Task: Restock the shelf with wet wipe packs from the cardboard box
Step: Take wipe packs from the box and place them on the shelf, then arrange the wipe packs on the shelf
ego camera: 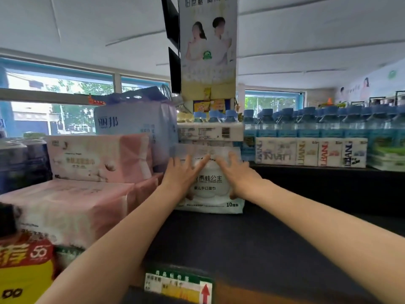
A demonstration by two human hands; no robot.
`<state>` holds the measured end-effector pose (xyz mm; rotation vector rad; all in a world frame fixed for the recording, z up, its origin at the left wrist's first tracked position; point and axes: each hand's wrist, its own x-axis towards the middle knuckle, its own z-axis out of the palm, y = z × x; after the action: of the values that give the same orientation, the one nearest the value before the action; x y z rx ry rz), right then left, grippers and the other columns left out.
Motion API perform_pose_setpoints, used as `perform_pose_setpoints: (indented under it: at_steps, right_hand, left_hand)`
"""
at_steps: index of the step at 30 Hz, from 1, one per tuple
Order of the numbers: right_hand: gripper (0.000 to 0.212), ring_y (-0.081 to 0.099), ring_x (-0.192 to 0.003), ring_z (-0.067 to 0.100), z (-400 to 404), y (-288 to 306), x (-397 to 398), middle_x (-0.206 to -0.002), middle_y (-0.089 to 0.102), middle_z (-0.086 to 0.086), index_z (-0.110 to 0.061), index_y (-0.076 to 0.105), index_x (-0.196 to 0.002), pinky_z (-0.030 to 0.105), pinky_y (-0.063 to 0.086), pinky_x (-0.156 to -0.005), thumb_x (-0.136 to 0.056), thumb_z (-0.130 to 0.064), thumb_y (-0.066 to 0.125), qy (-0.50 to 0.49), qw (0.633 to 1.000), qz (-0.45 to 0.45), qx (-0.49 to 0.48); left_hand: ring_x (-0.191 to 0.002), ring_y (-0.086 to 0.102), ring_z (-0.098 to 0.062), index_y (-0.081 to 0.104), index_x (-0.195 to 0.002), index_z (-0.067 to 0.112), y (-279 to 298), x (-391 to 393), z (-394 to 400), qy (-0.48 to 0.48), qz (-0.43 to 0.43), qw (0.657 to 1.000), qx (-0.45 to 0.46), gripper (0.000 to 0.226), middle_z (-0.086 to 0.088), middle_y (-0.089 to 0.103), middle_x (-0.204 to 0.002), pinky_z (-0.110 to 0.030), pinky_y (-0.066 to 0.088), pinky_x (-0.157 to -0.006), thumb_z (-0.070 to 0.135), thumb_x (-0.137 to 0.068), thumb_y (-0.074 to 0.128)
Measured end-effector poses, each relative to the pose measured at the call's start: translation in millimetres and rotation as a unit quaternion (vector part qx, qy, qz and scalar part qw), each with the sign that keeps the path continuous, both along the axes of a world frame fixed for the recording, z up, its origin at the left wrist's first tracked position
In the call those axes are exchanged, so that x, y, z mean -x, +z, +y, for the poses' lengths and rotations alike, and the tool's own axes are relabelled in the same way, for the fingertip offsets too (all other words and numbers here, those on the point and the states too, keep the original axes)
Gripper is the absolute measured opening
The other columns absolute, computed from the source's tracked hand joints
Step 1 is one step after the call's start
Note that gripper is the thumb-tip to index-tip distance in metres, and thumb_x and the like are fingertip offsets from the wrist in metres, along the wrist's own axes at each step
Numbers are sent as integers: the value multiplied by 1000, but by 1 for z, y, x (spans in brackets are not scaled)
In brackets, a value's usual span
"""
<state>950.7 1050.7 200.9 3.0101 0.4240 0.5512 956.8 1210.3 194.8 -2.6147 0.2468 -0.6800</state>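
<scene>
Both hands' grip, left hand [184, 172] and right hand [235, 172], presses the upright wet wipe pack [208, 189].

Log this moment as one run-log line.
step: shelving | left hand: flat on wipe pack | right hand: flat on pack | pack: upright on shelf

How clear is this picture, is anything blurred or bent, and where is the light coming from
Head view: motion blur smears the left hand, right hand and the top of the wet wipe pack; the price tag at the bottom is soft. Wide-angle bending curves the ceiling lines and shelf. Daylight enters through the windows, with no harsh glare.
</scene>
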Motion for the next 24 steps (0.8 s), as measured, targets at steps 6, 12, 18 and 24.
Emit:
perform_pose_setpoints:
  at_steps: [6,12,18,24]
  right_hand:
    - [109,32,-128,45,-9,3,-11,-151,3,12,-33,10,-146,48,45,-99,-66,-16,82,40,999,17,-9]
    - [89,48,-121,29,-46,34,28,-156,1,8,-34,5,-147,36,48,-93,-83,-14,64,51,997,-14,56]
    - [65,50,-111,18,-117,51,145,-147,29,9,-21,28,-144,25,37,-91,-88,-13,57,-52,987,-136,-65]
    - [42,50,-87,15,-204,-23,373,-119,54,11,-7,48,-126,18,34,-69,-85,-10,59,-349,886,-217,-213]
  left_hand:
    - [-127,38,-37,-18,-146,29,8,-12,-3,23,28,999,12,123,-16,21,-147,-46,32,-105,43,-68,76]
    - [-128,42,-32,28,-140,18,39,17,-28,-36,49,990,124,71,-10,41,-141,-52,27,-107,39,-82,63]
    - [-118,53,-29,43,-129,16,43,103,-127,-329,8,935,134,48,-7,54,-129,-45,36,-100,37,-87,51]
    - [-112,56,-33,54,-115,13,-19,285,-258,-614,85,780,87,33,-12,61,-119,-40,40,-92,33,-90,47]
